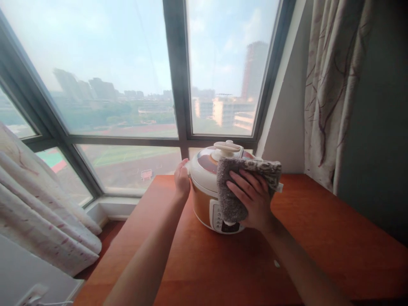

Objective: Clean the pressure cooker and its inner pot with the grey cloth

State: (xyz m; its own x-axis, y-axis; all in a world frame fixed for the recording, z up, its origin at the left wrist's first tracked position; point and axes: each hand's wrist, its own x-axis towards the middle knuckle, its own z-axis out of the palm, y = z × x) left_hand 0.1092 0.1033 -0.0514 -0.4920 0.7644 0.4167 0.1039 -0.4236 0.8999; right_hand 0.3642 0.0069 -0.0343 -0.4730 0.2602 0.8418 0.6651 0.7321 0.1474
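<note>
An electric pressure cooker [204, 182], cream and golden brown with a knobbed lid, stands upright on the wooden table [204, 272]. My left hand [182, 178] is wrapped round the handle at the cooker's left side. A folded grey cloth [231, 197] lies against the cooker's front right, under my right hand [255, 195], whose fingers press it to the lid's edge and body. The cloth covers part of the control panel [215, 214] and the cooker's right side.
Behind the table rise large windows [117, 76] with dark frames. Patterned curtains hang at the left [38, 212] and the right [328, 93]. A small pale scrap [276, 264] lies on the table near my right forearm. A wall socket with a plug [33, 294] shows at lower left.
</note>
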